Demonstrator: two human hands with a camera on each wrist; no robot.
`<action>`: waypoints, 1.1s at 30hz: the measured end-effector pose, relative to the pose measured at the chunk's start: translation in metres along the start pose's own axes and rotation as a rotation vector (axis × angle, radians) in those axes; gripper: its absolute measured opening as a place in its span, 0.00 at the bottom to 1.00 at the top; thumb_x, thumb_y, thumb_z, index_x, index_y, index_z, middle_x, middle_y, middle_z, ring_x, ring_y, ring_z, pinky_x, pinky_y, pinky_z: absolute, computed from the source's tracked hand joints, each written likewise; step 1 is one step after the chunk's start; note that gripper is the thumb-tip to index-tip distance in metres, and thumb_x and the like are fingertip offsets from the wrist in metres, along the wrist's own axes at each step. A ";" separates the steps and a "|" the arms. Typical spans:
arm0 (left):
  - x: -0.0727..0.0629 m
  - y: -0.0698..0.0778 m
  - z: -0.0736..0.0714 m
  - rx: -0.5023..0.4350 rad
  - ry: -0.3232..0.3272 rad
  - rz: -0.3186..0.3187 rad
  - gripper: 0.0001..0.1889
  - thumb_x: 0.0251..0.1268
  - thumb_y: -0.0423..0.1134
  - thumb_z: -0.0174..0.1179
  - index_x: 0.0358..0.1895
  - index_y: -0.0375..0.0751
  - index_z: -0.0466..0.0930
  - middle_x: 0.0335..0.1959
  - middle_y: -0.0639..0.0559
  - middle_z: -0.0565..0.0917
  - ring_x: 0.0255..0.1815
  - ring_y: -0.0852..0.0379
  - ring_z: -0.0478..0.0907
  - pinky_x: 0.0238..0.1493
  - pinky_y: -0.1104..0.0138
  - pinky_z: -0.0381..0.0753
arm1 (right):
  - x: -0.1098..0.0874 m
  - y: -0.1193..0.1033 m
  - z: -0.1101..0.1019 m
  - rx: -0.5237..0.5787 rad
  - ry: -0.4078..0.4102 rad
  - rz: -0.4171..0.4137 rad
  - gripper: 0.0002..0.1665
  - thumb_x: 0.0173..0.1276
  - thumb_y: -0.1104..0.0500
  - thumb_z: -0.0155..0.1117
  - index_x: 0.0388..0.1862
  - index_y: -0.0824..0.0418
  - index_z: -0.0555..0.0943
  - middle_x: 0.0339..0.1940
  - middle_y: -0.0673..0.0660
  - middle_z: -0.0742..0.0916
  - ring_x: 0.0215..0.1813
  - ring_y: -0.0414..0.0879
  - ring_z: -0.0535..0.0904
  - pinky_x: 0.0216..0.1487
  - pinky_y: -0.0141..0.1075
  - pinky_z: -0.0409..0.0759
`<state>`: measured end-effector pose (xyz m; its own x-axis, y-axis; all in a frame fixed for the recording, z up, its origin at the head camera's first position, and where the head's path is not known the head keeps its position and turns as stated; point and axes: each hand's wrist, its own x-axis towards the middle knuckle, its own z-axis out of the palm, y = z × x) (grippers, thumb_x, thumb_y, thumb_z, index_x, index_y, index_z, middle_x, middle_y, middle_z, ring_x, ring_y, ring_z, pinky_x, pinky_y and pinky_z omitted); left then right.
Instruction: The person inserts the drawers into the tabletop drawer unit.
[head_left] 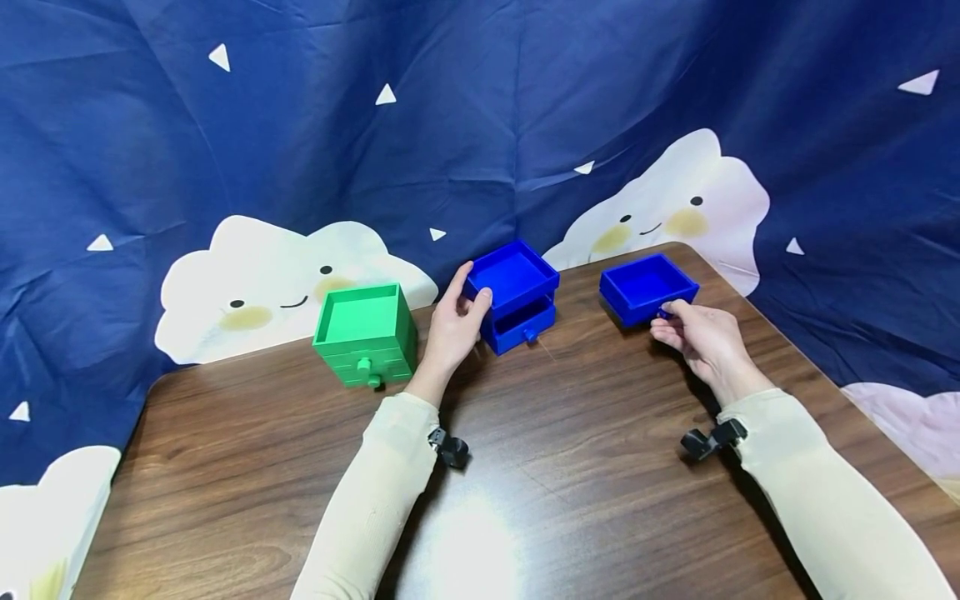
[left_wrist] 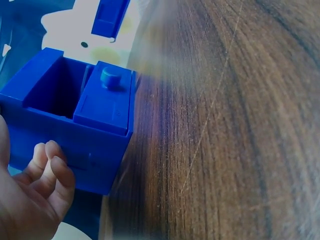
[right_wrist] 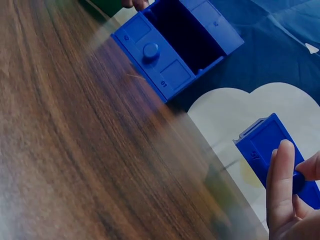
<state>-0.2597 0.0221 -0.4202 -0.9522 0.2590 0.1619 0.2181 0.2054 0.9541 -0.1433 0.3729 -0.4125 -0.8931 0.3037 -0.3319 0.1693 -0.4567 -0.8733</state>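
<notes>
A small blue drawer cabinet (head_left: pixel 513 275) stands near the table's back edge, with a shallow tray-like top. My left hand (head_left: pixel 453 321) grips it at its left side, thumb at the front top edge. Its upper slot gapes, dark inside; a lower drawer with a round knob (left_wrist: pixel 111 77) sits below it. Off to the right is a separate blue drawer (head_left: pixel 645 287), its open top facing up. My right hand (head_left: pixel 705 337) pinches that drawer by its front knob (right_wrist: pixel 299 182). In the right wrist view part of the pinching hand is cut off.
A green drawer cabinet (head_left: pixel 367 321) with two front knobs stands left of my left hand. Behind the wooden table (head_left: pixel 570 467) hangs a dark blue curtain (head_left: pixel 450 108) with clouds and triangles. The table's right edge runs close past my right hand.
</notes>
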 end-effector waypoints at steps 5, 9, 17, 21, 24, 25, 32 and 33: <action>0.000 0.000 -0.001 0.005 0.004 -0.001 0.32 0.81 0.51 0.61 0.83 0.61 0.67 0.28 0.56 0.71 0.21 0.57 0.71 0.26 0.68 0.75 | -0.004 0.001 0.002 -0.007 -0.017 -0.010 0.22 0.83 0.67 0.54 0.28 0.59 0.88 0.23 0.56 0.91 0.23 0.41 0.90 0.32 0.29 0.89; 0.000 -0.001 -0.001 0.015 0.004 -0.003 0.32 0.81 0.51 0.61 0.84 0.61 0.66 0.28 0.55 0.71 0.21 0.57 0.71 0.25 0.68 0.75 | -0.007 0.001 0.003 -0.024 -0.017 -0.012 0.23 0.83 0.66 0.54 0.28 0.59 0.89 0.23 0.55 0.91 0.23 0.40 0.90 0.31 0.28 0.89; 0.000 -0.001 0.000 0.022 0.006 0.001 0.32 0.81 0.51 0.61 0.84 0.61 0.66 0.27 0.56 0.71 0.21 0.58 0.71 0.26 0.68 0.75 | -0.013 0.006 0.003 -0.015 -0.034 -0.015 0.23 0.83 0.67 0.54 0.28 0.59 0.89 0.23 0.55 0.91 0.23 0.40 0.90 0.31 0.28 0.89; 0.000 0.001 0.000 0.021 0.005 0.003 0.32 0.82 0.51 0.60 0.84 0.61 0.66 0.27 0.56 0.71 0.21 0.57 0.71 0.26 0.68 0.75 | -0.016 0.007 0.004 -0.008 -0.041 -0.025 0.23 0.83 0.67 0.53 0.28 0.59 0.89 0.23 0.56 0.91 0.23 0.40 0.90 0.31 0.28 0.89; 0.000 0.001 0.000 0.020 0.007 0.007 0.32 0.81 0.51 0.61 0.83 0.61 0.66 0.27 0.56 0.71 0.21 0.58 0.71 0.26 0.69 0.75 | -0.019 0.008 0.004 -0.009 -0.045 -0.028 0.24 0.84 0.67 0.53 0.28 0.59 0.89 0.23 0.55 0.91 0.24 0.40 0.90 0.31 0.28 0.89; 0.000 0.001 0.000 0.021 0.008 0.006 0.32 0.81 0.51 0.61 0.83 0.61 0.67 0.27 0.56 0.71 0.21 0.58 0.71 0.26 0.69 0.75 | -0.020 0.008 0.004 -0.010 -0.045 -0.027 0.24 0.84 0.67 0.53 0.28 0.59 0.89 0.23 0.55 0.91 0.24 0.40 0.90 0.31 0.28 0.89; 0.000 0.000 0.001 0.022 0.008 0.001 0.32 0.81 0.51 0.61 0.83 0.62 0.66 0.27 0.56 0.71 0.20 0.58 0.71 0.25 0.69 0.74 | -0.025 0.011 0.007 -0.013 -0.066 -0.025 0.22 0.84 0.66 0.54 0.29 0.60 0.89 0.24 0.56 0.91 0.24 0.40 0.89 0.32 0.29 0.89; 0.000 0.000 0.001 0.020 0.009 0.001 0.31 0.81 0.51 0.60 0.83 0.61 0.66 0.27 0.56 0.71 0.20 0.58 0.71 0.25 0.69 0.74 | -0.026 0.012 0.008 -0.013 -0.069 -0.026 0.22 0.84 0.67 0.54 0.29 0.60 0.89 0.24 0.56 0.91 0.24 0.40 0.89 0.32 0.29 0.89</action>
<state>-0.2595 0.0227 -0.4200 -0.9538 0.2511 0.1651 0.2233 0.2243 0.9486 -0.1215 0.3534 -0.4115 -0.9239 0.2568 -0.2837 0.1505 -0.4379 -0.8864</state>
